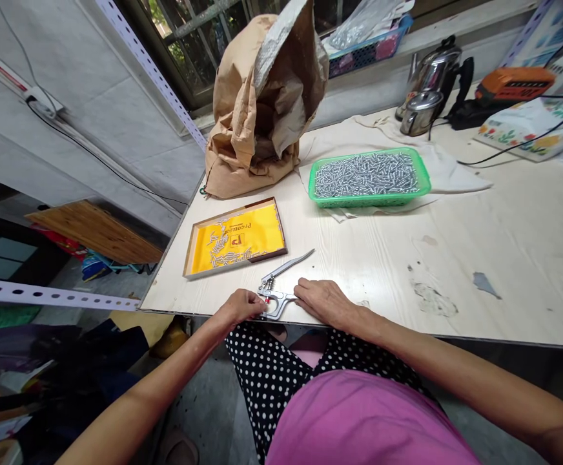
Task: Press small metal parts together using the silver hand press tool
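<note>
Silver spring-loaded pliers (278, 301) lie at the table's front edge, with the upper handle raised and a small red part near the jaws. My right hand (328, 301) has its fingers closed on the end of the lower handle. At the jaw end, my left hand (243, 306) is closed in a pinch beside the red part. What it pinches, if anything, is too small to make out. Just behind the pliers sits a shallow cardboard tray (188, 259) with a yellow lining, holding loose small metal pieces (219, 240).
A green plastic basket (368, 201) full of silver metal pieces stands farther back on a cloth (456, 177). Behind the tray rises an open brown paper bag (243, 142). A metal kettle (439, 68), a small metal pot (421, 113) and an orange device (514, 85) are at the back right.
</note>
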Motion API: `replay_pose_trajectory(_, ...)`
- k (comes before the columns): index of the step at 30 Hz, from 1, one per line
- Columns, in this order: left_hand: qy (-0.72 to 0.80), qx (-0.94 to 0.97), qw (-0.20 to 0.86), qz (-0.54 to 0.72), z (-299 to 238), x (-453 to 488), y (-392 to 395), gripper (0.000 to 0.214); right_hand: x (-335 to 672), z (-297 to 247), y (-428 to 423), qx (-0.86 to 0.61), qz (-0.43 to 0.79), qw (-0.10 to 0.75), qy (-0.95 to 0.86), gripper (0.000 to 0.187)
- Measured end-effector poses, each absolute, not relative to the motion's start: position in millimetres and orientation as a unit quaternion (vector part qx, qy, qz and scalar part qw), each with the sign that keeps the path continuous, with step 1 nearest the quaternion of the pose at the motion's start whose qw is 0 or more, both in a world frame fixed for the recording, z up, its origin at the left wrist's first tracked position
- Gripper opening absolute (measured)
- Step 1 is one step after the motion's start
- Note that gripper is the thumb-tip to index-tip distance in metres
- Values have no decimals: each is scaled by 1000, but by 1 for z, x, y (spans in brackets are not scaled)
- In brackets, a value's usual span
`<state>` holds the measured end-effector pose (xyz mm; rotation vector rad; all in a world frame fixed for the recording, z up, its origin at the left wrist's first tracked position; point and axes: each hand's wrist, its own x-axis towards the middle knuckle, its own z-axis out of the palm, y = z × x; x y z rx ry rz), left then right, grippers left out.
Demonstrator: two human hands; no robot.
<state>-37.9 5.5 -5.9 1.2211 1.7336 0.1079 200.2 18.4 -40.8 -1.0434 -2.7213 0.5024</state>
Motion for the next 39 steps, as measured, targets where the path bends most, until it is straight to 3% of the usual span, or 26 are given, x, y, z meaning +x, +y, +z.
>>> replay_pose_trajectory(2,711,504,488,49,-7,-39,5,41,205,-37,22,-348,175,112,-914,21)
replay_pose_trajectory(5,709,506,488,50,-8,-39,4,41,212,-33,33,-359,157,146,-908,61)
replay_pose_trajectory(7,712,504,487,43,-8,-39,5,42,214,-31,43,-370,144,119,-910,92)
replay_pose_trajectory(9,716,500,486,35,-9,-39,5,43,213,-29,52,-367,142,70,-917,105)
replay_pose_trajectory(13,717,503,481,31,-11,-40,6,43,210,-23,59,-352,147,44,-923,98)
replay_pose_trajectory(22,713,502,488,44,-14,-43,4,41,209,-25,48,-339,147,103,-923,70)
replay_pose_trajectory(30,719,507,475,34,-14,-44,6,39,218,-38,48,-395,150,111,-899,96)
replay_pose_trajectory(32,719,512,469,21,-11,-42,7,37,220,-35,47,-412,154,99,-893,92)
replay_pose_trajectory(35,730,561,391,-20,-1,-34,0,30,221,-24,44,-414,160,86,-892,69)
replay_pose_trajectory(39,698,702,139,-5,11,-9,-15,19,218,-13,40,-426,156,84,-887,59)
